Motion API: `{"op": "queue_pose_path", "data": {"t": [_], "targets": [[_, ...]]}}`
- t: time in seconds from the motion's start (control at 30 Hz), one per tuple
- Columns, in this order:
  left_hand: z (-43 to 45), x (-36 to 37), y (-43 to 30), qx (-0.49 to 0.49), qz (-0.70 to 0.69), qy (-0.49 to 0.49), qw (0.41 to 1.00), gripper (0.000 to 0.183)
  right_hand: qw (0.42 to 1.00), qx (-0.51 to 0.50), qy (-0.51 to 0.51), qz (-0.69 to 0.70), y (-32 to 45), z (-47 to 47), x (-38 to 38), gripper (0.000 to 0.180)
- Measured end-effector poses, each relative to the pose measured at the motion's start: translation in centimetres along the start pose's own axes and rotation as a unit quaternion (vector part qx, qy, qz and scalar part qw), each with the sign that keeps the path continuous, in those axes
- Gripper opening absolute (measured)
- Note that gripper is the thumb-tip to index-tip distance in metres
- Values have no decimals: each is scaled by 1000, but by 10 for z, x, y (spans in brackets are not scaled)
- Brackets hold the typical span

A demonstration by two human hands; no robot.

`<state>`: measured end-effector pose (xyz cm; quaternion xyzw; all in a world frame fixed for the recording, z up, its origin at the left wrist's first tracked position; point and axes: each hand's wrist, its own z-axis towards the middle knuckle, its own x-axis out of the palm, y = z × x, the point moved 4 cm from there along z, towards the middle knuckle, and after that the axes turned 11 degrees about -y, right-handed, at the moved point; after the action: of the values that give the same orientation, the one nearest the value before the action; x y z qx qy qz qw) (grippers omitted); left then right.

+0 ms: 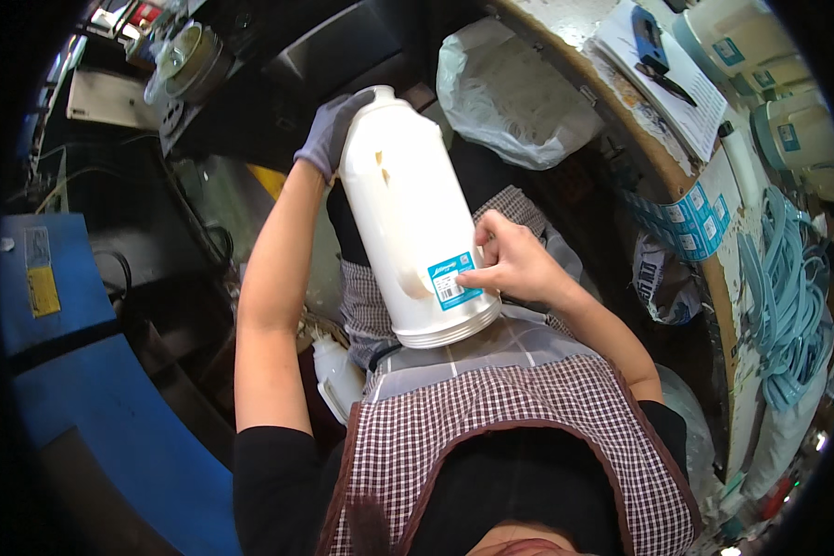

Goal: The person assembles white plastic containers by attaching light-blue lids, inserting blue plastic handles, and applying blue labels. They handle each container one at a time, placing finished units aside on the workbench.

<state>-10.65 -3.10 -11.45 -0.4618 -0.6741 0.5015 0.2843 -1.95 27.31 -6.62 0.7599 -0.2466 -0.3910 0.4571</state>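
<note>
A large white plastic container (417, 208) with a ridged, threaded rim lies tilted over my lap, its narrow neck pointing away from me. My left hand (333, 132), in a grey glove, grips it by the neck end. Near the rim a blue and white label (452, 281) is on the container's side. The bare thumb of my right hand (511, 260) presses on the label's right part, with the fingers curled at the container's edge. Whether the label lies fully flat under the thumb cannot be told.
A worktop (667, 167) on the right bears a sheet of blue labels (695, 222), a paper stack (695, 118), a pen, pale blue strips (782, 299) and more containers (799, 132). A lined bin (514, 97) stands ahead. Blue machine panels (118, 431) are at left; another white container (337, 375) stands low.
</note>
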Motion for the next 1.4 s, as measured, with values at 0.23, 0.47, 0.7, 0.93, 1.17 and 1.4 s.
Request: {"op": "queue_pose_path", "data": {"t": [0.23,0.47,0.7,0.93,1.17,1.4], "targets": [[-2,-2,14,-50,-219,132,965,35,886,-409,73,-206,-3,-58,42,73],[-19,-26,-2,58,-201,96,973,36,949,-284,-107,-86,-60,34,-59,62],[-64,21,-205,620,159,-297,708,22,912,-74,108,388,83,176,-69,72],[30,-46,-350,534,458,-476,528,40,849,-346,-227,328,148,108,-222,99],[-174,-30,-267,764,319,-266,494,49,789,-450,-386,164,171,124,-290,79],[-208,-116,-257,551,68,-193,809,27,658,-672,-329,89,304,188,-131,79]]}}
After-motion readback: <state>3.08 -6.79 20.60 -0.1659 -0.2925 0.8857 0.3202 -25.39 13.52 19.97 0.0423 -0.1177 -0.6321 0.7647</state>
